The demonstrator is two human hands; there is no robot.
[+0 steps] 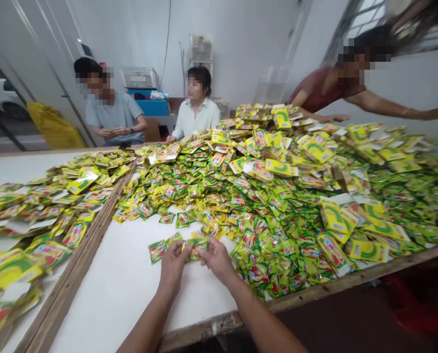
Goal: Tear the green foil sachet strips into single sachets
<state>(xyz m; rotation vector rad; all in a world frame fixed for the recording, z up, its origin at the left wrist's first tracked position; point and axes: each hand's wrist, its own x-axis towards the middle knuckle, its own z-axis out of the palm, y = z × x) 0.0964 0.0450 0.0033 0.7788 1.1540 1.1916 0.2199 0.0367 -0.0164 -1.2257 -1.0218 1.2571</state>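
My left hand [173, 263] and my right hand [216, 257] meet over the white table [123, 284], fingers curled round a small row of green and yellow sachets [174, 245] lying on the tabletop. Both hands grip those sachets. Just beyond and to the right spreads a huge heap of the same sachets [277, 196], mixed with flat yellow cartons [336, 218].
A wooden strip [90, 245] divides the table; more sachets and cartons [38, 215] cover the left part. Two seated people [112, 113] [198, 110] work at the far end. A third person [336, 83] leans over the pile from the right, arm stretched out.
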